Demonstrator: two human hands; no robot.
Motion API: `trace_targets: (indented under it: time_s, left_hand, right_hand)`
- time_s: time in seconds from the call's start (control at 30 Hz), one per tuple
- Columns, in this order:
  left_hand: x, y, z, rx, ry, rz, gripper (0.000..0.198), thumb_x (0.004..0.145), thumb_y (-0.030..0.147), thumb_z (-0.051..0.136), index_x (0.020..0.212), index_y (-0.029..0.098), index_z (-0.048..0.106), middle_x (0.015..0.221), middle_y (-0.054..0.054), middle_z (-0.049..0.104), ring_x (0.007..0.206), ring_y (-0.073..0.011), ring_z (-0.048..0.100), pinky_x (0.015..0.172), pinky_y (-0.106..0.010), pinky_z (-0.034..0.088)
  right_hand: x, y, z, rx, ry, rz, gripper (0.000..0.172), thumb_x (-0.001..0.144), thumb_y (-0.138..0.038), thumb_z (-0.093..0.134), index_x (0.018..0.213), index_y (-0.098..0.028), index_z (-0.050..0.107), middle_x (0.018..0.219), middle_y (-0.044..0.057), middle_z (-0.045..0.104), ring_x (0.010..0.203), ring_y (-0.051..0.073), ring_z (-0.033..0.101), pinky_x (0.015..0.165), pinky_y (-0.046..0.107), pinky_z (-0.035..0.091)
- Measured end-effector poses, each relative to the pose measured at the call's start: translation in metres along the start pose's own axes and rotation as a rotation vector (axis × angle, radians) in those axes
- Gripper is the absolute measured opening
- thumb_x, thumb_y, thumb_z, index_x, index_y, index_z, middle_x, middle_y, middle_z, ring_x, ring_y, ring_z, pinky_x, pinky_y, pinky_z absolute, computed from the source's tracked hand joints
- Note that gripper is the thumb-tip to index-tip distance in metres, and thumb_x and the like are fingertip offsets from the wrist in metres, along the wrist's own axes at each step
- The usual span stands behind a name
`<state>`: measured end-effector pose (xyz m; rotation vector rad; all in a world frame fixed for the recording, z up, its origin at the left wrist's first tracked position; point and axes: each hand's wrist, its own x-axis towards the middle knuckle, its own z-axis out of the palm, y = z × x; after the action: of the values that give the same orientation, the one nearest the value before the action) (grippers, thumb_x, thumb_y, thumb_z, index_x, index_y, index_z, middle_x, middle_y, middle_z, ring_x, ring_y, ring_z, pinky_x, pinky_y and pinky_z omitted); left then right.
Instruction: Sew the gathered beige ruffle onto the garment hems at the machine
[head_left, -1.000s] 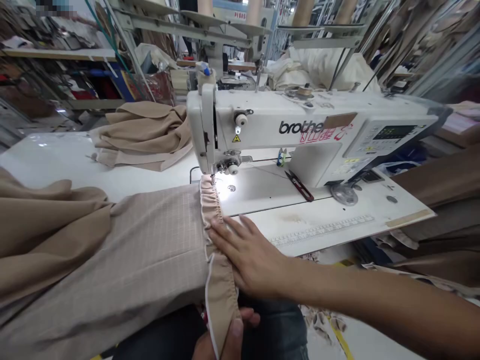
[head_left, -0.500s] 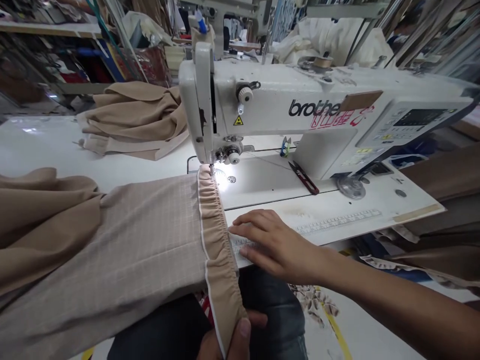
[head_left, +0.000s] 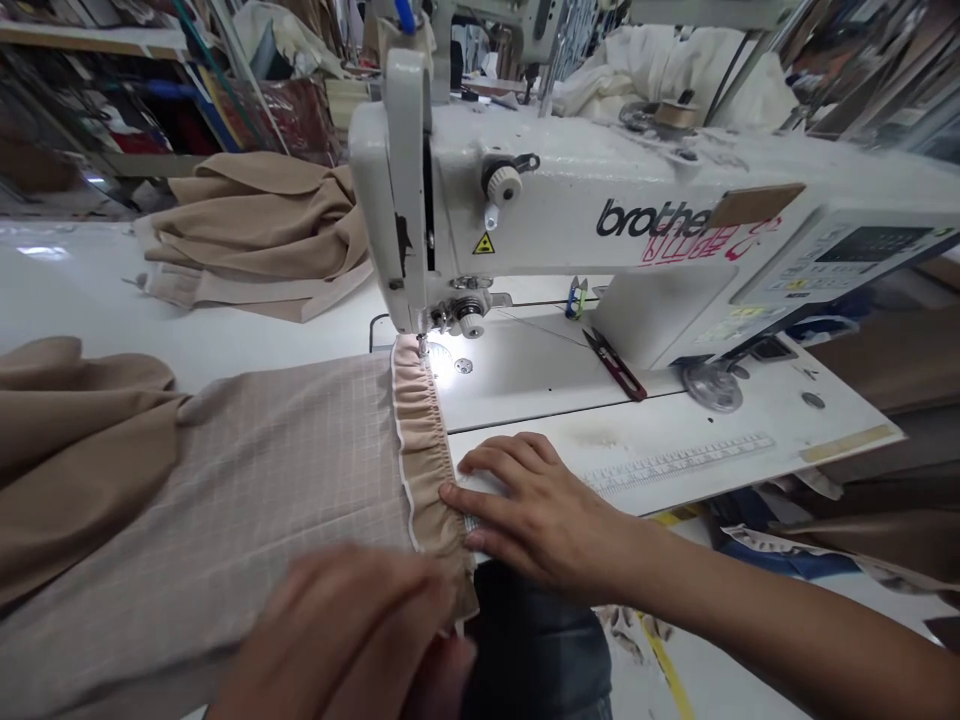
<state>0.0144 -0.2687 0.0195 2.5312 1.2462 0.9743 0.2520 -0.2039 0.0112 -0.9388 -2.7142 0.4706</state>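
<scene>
The right hand [head_left: 540,510] lies with fingers apart on a gathered beige fabric ruffle [head_left: 424,450], a length yet to reach the steel needle [head_left: 422,345]; the blurred left hand's [head_left: 337,635] fingers cannot be told

Right hand [head_left: 544,510] and right forearm [head_left: 787,620] were found bare, at lower right of the frame. Left hand [head_left: 337,630] was blurred, at lower centre. Dark denim trousers [head_left: 536,640] were worn, showing at bottom centre.

Right hand [head_left: 544,515] palm down, fingers spread; left hand [head_left: 337,635] low, blurred.
</scene>
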Motion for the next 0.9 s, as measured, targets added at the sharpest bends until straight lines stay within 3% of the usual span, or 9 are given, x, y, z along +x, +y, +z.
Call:
trace_targets:
  time_s: [0.07, 0.13, 0.2, 0.3, 0.43, 0.63, 0.9]
  left_hand:
    - [0.042, -0.024, -0.005, 0.137, 0.024, 0.039, 0.033, 0.101, 0.023, 0.047, 0.126, 0.019, 0.068, 0.12, -0.01, 0.077, 0.112, -0.0271, 0.071, 0.108, -0.047, 0.047]
    - [0.07, -0.052, 0.004, 0.313, -0.037, 0.098, 0.037, 0.105, 0.023, 0.041, 0.127, 0.007, 0.065, 0.129, -0.019, 0.072, 0.121, -0.0337, 0.067, 0.112, -0.059, 0.039]
    - [0.079, -0.078, 0.019, 0.387, -0.134, 0.092, 0.042, 0.108, 0.027, 0.036, 0.13, 0.004, 0.063, 0.133, -0.022, 0.07, 0.125, -0.0354, 0.065, 0.113, -0.063, 0.036]
    - [0.068, -0.098, 0.035, 0.386, -0.148, 0.08, 0.044, 0.109, 0.03, 0.036, 0.137, 0.006, 0.06, 0.141, -0.02, 0.066, 0.133, -0.0341, 0.06, 0.118, -0.06, 0.031]
    - [0.062, -0.103, 0.038, 0.374, -0.128, 0.066, 0.047, 0.109, 0.031, 0.034, 0.139, 0.006, 0.059, 0.144, -0.02, 0.064, 0.136, -0.0318, 0.058, 0.121, -0.057, 0.027]
    - [0.087, -0.116, 0.035, 0.397, -0.168, 0.029, 0.053, 0.109, 0.035, 0.027, 0.139, 0.004, 0.059, 0.146, -0.022, 0.062, 0.138, -0.0359, 0.056, 0.117, -0.063, 0.031]
    - [0.07, -0.094, 0.041, 0.408, -0.137, 0.085, 0.047, 0.106, 0.022, 0.033, 0.135, -0.002, 0.06, 0.142, -0.027, 0.063, 0.137, -0.0389, 0.055, 0.12, -0.062, 0.025]
  right_hand:
    - [0.001, -0.001, 0.0, 0.008, 0.001, 0.002, 0.039, 0.109, -0.041, 0.049, 0.14, -0.022, 0.061, 0.135, 0.013, 0.061, 0.128, 0.03, 0.049, 0.107, 0.052, 0.038]
    - [0.003, -0.002, 0.0, 0.014, 0.016, 0.002, 0.038, 0.108, -0.041, 0.049, 0.139, -0.022, 0.061, 0.133, 0.012, 0.062, 0.127, 0.029, 0.05, 0.106, 0.051, 0.038]
    - [0.003, -0.002, 0.001, 0.02, 0.026, 0.005, 0.037, 0.108, -0.04, 0.05, 0.139, -0.022, 0.06, 0.134, 0.011, 0.062, 0.128, 0.029, 0.05, 0.106, 0.05, 0.038]
    - [0.002, -0.002, 0.001, 0.042, 0.03, 0.006, 0.036, 0.107, -0.038, 0.051, 0.139, -0.023, 0.059, 0.135, 0.01, 0.062, 0.128, 0.028, 0.049, 0.106, 0.049, 0.037]
    - [0.007, 0.002, -0.001, 0.065, 0.018, 0.021, 0.035, 0.107, -0.039, 0.051, 0.137, -0.023, 0.059, 0.133, 0.01, 0.063, 0.128, 0.027, 0.05, 0.107, 0.047, 0.037]
    - [0.025, 0.014, -0.005, 0.011, 0.036, 0.038, 0.038, 0.11, -0.041, 0.045, 0.139, -0.022, 0.06, 0.137, 0.013, 0.061, 0.129, 0.029, 0.051, 0.105, 0.051, 0.039]
    - [0.032, 0.018, -0.008, -0.024, 0.022, 0.021, 0.038, 0.108, -0.041, 0.047, 0.138, -0.022, 0.06, 0.132, 0.012, 0.064, 0.126, 0.029, 0.054, 0.106, 0.05, 0.043]
